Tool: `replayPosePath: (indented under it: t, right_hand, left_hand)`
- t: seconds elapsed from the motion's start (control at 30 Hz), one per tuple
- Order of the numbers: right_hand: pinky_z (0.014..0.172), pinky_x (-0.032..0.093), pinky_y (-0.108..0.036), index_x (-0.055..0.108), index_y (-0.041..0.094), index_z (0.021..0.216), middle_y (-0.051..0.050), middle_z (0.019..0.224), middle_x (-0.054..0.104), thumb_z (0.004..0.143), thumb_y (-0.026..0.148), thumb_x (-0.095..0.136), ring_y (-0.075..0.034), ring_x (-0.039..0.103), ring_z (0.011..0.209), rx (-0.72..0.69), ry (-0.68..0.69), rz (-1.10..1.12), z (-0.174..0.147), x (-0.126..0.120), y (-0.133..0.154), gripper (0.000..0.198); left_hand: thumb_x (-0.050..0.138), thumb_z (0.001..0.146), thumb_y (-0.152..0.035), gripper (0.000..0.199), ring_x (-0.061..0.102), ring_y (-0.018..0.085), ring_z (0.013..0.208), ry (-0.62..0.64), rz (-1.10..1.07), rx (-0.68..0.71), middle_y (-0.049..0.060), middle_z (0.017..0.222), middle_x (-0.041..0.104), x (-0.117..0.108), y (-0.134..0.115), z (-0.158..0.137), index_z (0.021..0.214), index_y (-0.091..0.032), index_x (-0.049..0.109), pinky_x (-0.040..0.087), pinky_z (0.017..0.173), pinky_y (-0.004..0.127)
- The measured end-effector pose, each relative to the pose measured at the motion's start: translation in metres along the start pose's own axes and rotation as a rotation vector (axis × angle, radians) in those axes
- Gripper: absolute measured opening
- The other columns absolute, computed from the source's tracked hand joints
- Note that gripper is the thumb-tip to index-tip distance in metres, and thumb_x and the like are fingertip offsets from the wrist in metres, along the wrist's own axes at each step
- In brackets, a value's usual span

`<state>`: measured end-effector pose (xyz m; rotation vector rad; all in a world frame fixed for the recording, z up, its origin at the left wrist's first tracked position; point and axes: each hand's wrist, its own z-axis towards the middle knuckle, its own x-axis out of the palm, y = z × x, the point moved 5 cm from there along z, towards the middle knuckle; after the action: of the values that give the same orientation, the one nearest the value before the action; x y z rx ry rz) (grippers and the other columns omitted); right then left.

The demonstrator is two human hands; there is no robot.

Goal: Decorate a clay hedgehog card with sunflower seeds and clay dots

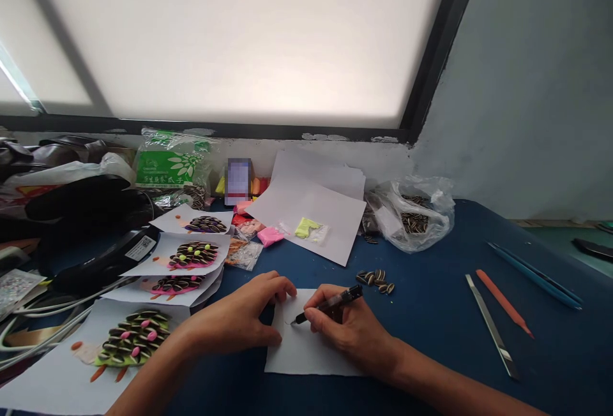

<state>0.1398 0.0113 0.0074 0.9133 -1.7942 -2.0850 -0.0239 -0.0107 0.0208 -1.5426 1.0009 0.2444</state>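
On the dark blue table lies a small white sheet of paper (311, 358). A black pen (330, 304) is gripped in my right hand (345, 326), its tip touching the paper, where a short faint line shows. My left hand (253, 314) rests at the sheet's left edge, thumb and fingers apart, holding nothing. Just beyond my right hand is a small pile of striped sunflower seeds (378, 279). Beside my left forearm, a paper card (52, 378) bears a hedgehog shape (134, 339) made of seeds, green clay and pink dots.
More hedgehog cards (184, 256) lie at left, near black headphones (90, 231) and white cables. Behind are large white sheets (311, 199) with a yellow clay packet (309, 230), a phone (238, 181) and a seed bag (416, 218). Blue tweezers (536, 275) and two slim tools (502, 301) lie right.
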Motion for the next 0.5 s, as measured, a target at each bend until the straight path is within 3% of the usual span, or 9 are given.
replayPosePath:
  t: [0.5]
  right_hand:
    - [0.058, 0.043, -0.024, 0.063, 0.017, 0.074, 0.001, 0.063, 0.059, 0.081, 0.029, 0.060, -0.013, 0.054, 0.062, 0.003, -0.018, -0.012, -0.0004, -0.0011, 0.0002, 0.013]
  left_hand:
    - [0.061, 0.062, -0.016, 0.049, 0.050, 0.022, 0.106, -0.004, -0.013, 0.002, 0.001, 0.110, 0.052, 0.0004, 0.0005, 0.0005, 0.110, -0.024, 0.054, 0.041, 0.092, 0.030]
